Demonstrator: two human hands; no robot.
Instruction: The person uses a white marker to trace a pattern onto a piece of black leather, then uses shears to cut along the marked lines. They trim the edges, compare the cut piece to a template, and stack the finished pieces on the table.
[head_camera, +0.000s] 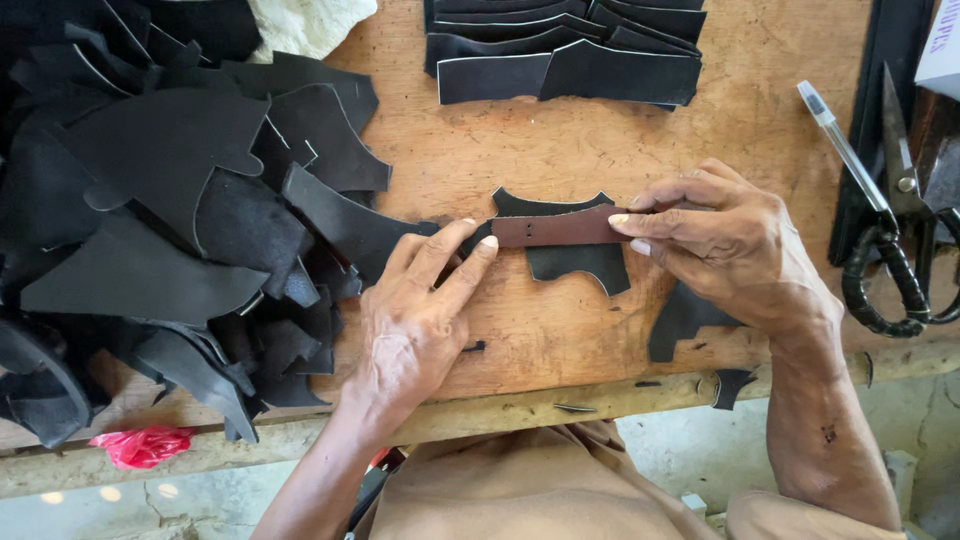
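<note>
the left hand (415, 320) presses its fingertips flat on the left end of a brown leather strap (555, 228), fingers stretched out and gripping nothing, while the right hand (735, 250) pinches the strap's right end, its grip closed on it between thumb and forefinger. the strap lies crosswise over a black cut leather piece (570, 255) near the middle of the wooden bench (560, 330), touching it along its upper part. what could go wrong, as i judge it: the strap is held only at its two ends, so if either hand eases or pulls unevenly it may skew or slide on the black piece beneath and sit crooked; that piece itself lies loose on the wood and could shift with it. another black offcut (685, 320) lies just under the right wrist, where a sweep of the arm could knock it off the near edge. the bench is worn, scuffed bare wood with a rough rail along the near side. a big heap of black leather pieces (170, 230) crowds the left, a neater stack of black strips (565, 50) sits far, and scissors (895, 240) and a clear pen (845, 150) lie on the right. below the bench edge shows a pale concrete floor and a scrap of red plastic (140, 445).
</note>
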